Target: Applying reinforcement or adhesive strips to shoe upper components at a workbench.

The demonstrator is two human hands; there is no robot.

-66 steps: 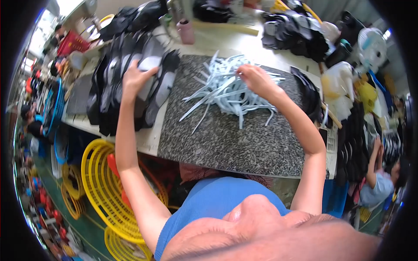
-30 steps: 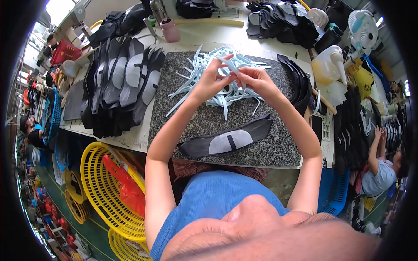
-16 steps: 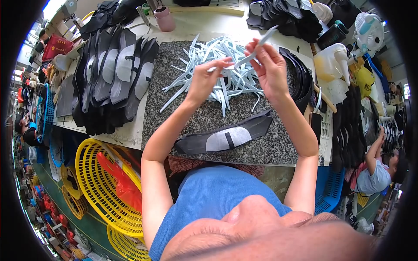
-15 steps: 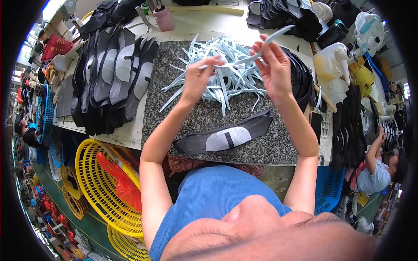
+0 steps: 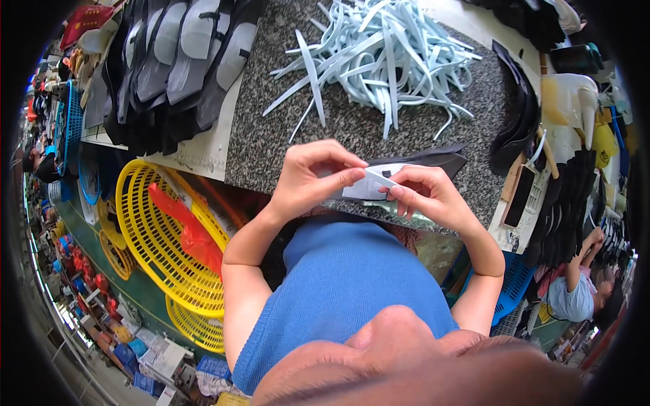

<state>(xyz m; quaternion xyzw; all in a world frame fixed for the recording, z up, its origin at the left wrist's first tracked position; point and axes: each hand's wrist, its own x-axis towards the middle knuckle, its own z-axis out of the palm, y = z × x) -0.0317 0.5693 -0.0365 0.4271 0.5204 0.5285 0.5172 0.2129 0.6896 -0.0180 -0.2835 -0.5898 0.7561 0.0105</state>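
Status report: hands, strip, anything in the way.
Left hand, right hand: pinching one pale strip. Dark piece: partly hidden by hands. Strip pile: farther off, clear of hands.

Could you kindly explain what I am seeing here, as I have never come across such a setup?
No robot is used, only a person's bare left hand and right hand. A wide fisheye camera worn on the head looks down at them. They pinch a flat pale-blue strip above a long dark piece with a light-grey patch. On the speckled grey stone-like slab lies a heap of similar strips; to its left is a stack of black-and-grey flat pieces.
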